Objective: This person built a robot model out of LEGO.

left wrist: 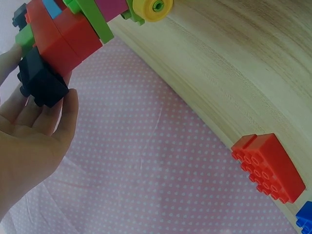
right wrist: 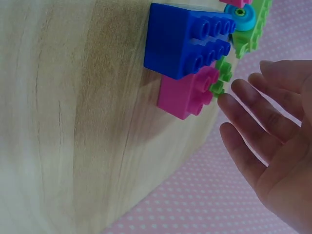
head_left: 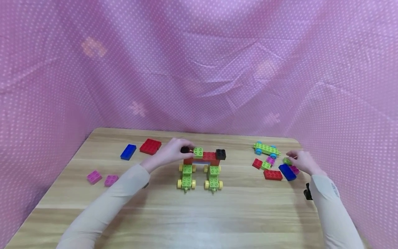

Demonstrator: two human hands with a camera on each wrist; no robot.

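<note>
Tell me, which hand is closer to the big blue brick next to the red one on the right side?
The right hand. Its open fingers reach at the small bricks just beside the big blue brick. The left hand is far across the table, pinching a black brick on the middle build.

The table (head_left: 199,214) is light wood with rounded far corners. At its centre stand two green wheeled bases (head_left: 200,178) carrying a red brick bridge (head_left: 203,157). At 10 o'clock lie a blue brick (head_left: 128,151) and a red plate (head_left: 150,146). At 9 o'clock lie two pink bricks (head_left: 102,178). At 2 o'clock stands a green wheeled chassis (head_left: 266,149); just below it lies a cluster of loose bricks (head_left: 275,168) in red, green, pink and blue.
</note>
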